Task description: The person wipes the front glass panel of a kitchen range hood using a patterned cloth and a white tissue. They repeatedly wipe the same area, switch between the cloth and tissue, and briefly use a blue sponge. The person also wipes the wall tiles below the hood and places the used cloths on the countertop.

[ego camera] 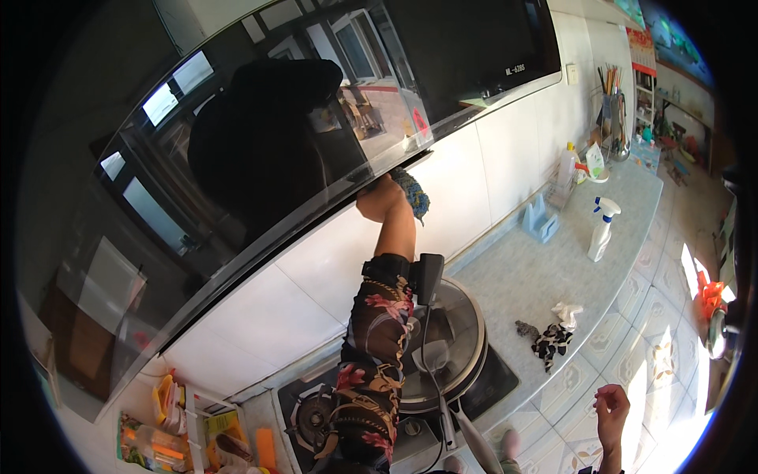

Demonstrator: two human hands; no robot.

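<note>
My left hand [384, 200] reaches up to the lower edge of a black glass range hood [278, 195], gripping a blue-grey textured rag [414, 192]. Part of that hand and the rag are hidden behind the hood's edge. Below the arm, a pan with a glass lid [453, 338] sits on the gas stove [491, 379]. My right hand [611, 409] is held low over the floor at the lower right, its fingers loosely curled and nothing visible in it.
On the stone countertop [503, 284] stand a spray bottle [601, 237] and a light-blue plastic rack [539, 219]. Crumpled cloths [553, 343] lie near its front edge. Utensils fill a holder [613, 112] at the far end. Packets and bottles crowd a white shelf [195, 432] left of the stove.
</note>
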